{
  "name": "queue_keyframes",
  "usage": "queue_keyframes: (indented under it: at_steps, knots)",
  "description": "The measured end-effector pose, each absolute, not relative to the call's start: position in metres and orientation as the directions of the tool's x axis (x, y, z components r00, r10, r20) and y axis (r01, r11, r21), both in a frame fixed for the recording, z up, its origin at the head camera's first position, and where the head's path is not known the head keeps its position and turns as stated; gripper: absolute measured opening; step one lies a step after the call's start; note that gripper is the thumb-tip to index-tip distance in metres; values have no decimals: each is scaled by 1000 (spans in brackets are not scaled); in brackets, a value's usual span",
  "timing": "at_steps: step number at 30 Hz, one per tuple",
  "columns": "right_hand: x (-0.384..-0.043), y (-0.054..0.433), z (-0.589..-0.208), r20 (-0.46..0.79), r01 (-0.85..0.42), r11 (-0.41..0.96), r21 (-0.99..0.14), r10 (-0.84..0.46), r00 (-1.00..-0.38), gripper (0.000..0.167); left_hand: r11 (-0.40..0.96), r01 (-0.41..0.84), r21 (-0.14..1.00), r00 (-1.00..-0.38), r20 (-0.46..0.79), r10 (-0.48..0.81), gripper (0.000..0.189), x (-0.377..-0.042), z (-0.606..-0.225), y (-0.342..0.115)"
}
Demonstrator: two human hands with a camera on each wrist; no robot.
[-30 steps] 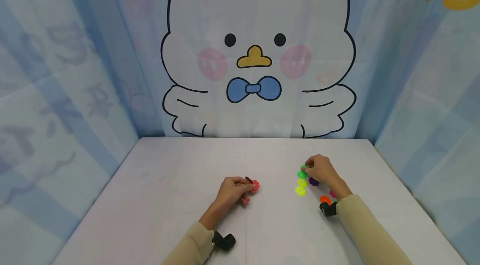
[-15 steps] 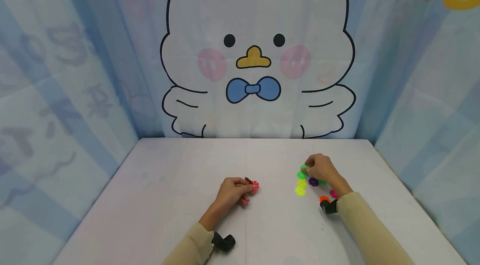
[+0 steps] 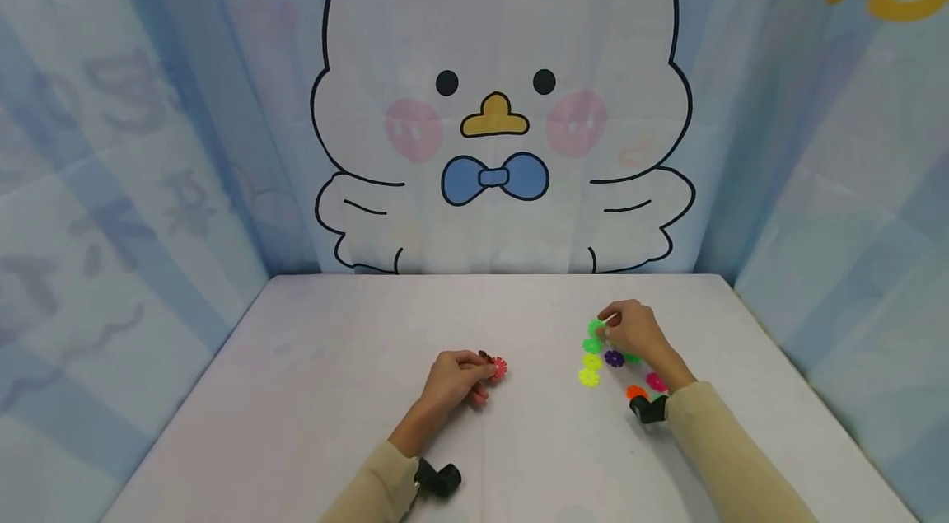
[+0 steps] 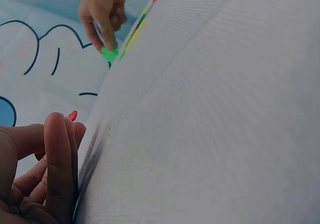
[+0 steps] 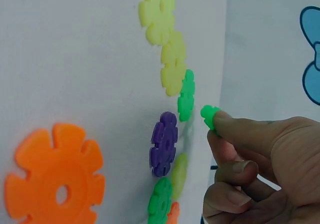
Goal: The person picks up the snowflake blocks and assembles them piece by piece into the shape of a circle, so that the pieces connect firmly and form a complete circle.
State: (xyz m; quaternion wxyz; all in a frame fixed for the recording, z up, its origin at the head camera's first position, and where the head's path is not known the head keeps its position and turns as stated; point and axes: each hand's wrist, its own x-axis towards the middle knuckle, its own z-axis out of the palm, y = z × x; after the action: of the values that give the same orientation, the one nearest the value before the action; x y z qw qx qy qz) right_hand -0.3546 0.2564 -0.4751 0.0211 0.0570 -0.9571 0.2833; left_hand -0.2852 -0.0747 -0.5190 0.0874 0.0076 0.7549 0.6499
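Directions are read from the head view, with 12 o'clock at the far table edge.

Right hand [image 3: 633, 328]: thumb and forefinger are clamped on a bright green, flower-shaped plastic piece [image 5: 209, 116], located at 9 o'clock from the hand. A gap separates it from a second bright green plastic flower [image 5: 186, 96] lying at its 6 to 7 o'clock. In line below that, at 6 o'clock, lie an upper yellow plastic flower [image 3: 592, 361] and a lower yellow plastic flower [image 3: 589, 377]; in the right wrist view these two appear to meet.

Left hand [image 3: 454, 379]: thumb and forefinger are clamped on a red, flower-shaped plastic piece [image 3: 500, 367], at 3 o'clock from the hand. A small dark brown item [image 3: 485, 356] shows at 10 o'clock from the red piece; whether the fingers grip it too cannot be told.

A dark purple plastic flower [image 3: 614, 358] lies at 3 o'clock from the upper yellow one. From the purple flower, a darker green plastic flower [image 5: 161, 201], partly covered, lies at 3 o'clock, a magenta piece [image 3: 656, 381] at 4 and an orange plastic flower [image 3: 637, 393] at 5. The loose pieces rest on a white tabletop [image 3: 311, 391]. At 12 o'clock hangs a pale blue cloth backdrop printed with a white cartoon bird [image 3: 497, 235].
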Motion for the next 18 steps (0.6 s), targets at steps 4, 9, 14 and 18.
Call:
queue_keyframes:
  at_steps: [4, 9, 14, 18]
  knots:
    - [-348, 252, -475, 58, -95, 791, -604, -76, -995, 25, 161, -96, 982, -985, -116, 125, 27, -285, -519, -75]
    - [-337, 238, -481, 40, -100, 733, -673, -99, -994, 27, 159, -100, 982, -983, -122, 136, 27, -286, -518, -76]
    - [-324, 220, -484, 40, -133, 670, -730, -152, -988, 25, 155, -118, 981, -980, -140, 143, 27, -287, -516, -76]
    - [-314, 206, -488, 34, -147, 625, -767, -190, -981, 20, 115, -119, 986, -977, -137, 162, 25, -284, -516, -72]
